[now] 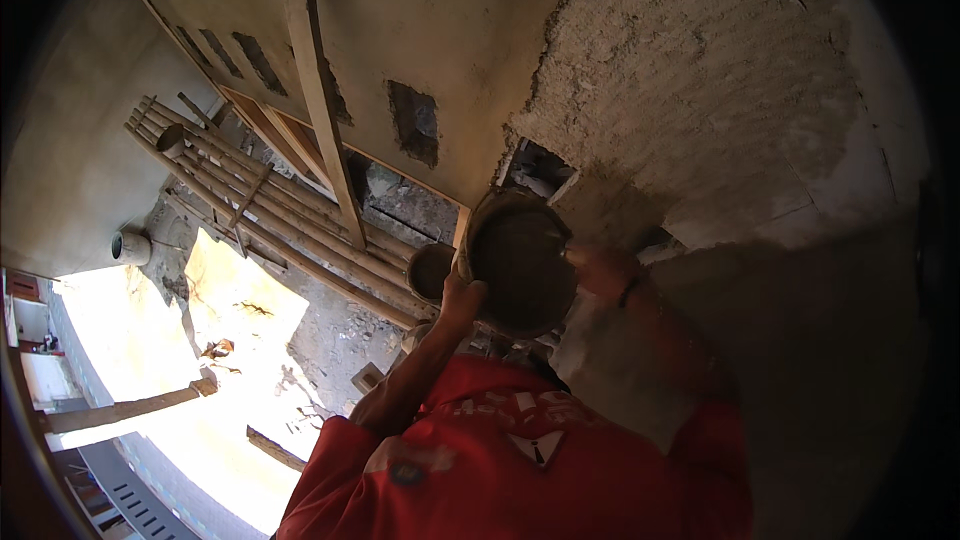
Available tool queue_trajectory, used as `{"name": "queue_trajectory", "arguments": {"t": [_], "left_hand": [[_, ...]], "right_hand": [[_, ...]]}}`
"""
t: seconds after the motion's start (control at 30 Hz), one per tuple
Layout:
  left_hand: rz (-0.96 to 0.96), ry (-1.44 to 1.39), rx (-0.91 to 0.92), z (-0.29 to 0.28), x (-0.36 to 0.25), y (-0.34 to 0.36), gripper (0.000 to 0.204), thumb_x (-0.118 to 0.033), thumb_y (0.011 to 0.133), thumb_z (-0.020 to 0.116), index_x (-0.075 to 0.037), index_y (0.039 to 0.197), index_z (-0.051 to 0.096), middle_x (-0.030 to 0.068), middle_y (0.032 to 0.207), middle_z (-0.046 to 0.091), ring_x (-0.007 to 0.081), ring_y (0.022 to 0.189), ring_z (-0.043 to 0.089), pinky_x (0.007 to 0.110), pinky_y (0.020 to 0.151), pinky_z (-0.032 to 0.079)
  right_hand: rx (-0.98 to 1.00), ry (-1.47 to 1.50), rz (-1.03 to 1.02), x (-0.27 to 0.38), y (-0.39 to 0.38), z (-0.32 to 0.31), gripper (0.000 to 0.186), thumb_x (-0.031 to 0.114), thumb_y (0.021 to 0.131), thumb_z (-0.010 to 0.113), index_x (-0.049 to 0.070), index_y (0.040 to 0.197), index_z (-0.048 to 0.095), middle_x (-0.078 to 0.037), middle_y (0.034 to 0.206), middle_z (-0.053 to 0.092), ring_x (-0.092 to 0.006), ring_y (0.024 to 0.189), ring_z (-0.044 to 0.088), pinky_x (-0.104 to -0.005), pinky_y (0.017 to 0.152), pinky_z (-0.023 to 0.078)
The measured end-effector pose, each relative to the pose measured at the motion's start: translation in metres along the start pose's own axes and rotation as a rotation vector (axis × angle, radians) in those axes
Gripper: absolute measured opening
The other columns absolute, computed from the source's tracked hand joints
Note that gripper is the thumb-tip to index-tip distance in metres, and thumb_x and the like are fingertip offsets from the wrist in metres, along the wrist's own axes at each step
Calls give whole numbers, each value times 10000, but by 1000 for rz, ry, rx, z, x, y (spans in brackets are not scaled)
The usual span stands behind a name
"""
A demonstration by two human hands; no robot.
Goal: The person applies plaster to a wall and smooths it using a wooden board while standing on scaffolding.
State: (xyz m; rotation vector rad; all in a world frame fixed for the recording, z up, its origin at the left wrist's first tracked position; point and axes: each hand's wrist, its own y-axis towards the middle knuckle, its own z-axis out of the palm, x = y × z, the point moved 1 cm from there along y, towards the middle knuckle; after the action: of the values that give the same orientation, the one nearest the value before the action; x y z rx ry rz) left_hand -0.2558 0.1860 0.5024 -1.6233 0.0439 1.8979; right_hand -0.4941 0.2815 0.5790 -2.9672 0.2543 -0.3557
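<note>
A round, dark basin [520,275] of grey, mortar-like material is up in front of my chest, near the wall. My left hand [463,301] grips its left rim, thumb on the edge and the other fingers out of sight. At the opposite rim is my right hand [600,272], with a dark band around the wrist. Its fingers look curled but are dim and blurred; whatever they hold, if anything, does not show clearly. Just left of the basin stands a smaller dark bucket [430,272], close to my left hand.
Scaffold poles [290,230] run from the left toward me, with a small bucket [172,141] on them. A wooden beam [322,90] slants across the smooth wall. Rough plaster [690,90] covers the upper right. A pale bucket [130,247] sits on the rubble-strewn floor below.
</note>
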Motion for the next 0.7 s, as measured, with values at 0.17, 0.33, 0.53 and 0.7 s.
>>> {"name": "queue_trajectory", "arguments": {"t": [0.17, 0.33, 0.53, 0.7], "left_hand": [[-11, -43, 6, 7, 2, 5, 569, -13, 724, 510, -7, 1290, 447, 119, 1019, 619, 191, 858, 618, 306, 750, 509], [-6, 139, -57, 0, 29, 20, 543, 36, 733, 484, -12, 1274, 462, 90, 1055, 601, 180, 919, 592, 293, 766, 502], [32, 132, 4, 2, -7, 1, 570, 0, 721, 471, -7, 1291, 447, 97, 1097, 585, 159, 935, 578, 274, 780, 492], [184, 170, 42, 3, -8, 7, 592, -4, 712, 474, -1, 1303, 435, 107, 1146, 562, 170, 1003, 554, 281, 819, 484]], "right_hand": [[287, -190, 50, 25, 2, 21, 239, 245, 788, 588, 111, 976, 649, -165, 960, 644, -362, 906, 623, -469, 798, 492], [342, -11, -204, -4, -2, 36, 222, 244, 809, 574, 131, 983, 652, -127, 1029, 628, -326, 948, 608, -461, 833, 480], [39, -181, -109, -38, -17, 7, 264, 326, 842, 570, 108, 956, 667, -95, 1057, 617, -293, 939, 605, -431, 826, 484], [441, -315, 94, -13, 5, 4, 332, 374, 849, 563, 139, 1069, 648, -110, 1127, 603, -307, 1046, 573, -450, 856, 470]]}}
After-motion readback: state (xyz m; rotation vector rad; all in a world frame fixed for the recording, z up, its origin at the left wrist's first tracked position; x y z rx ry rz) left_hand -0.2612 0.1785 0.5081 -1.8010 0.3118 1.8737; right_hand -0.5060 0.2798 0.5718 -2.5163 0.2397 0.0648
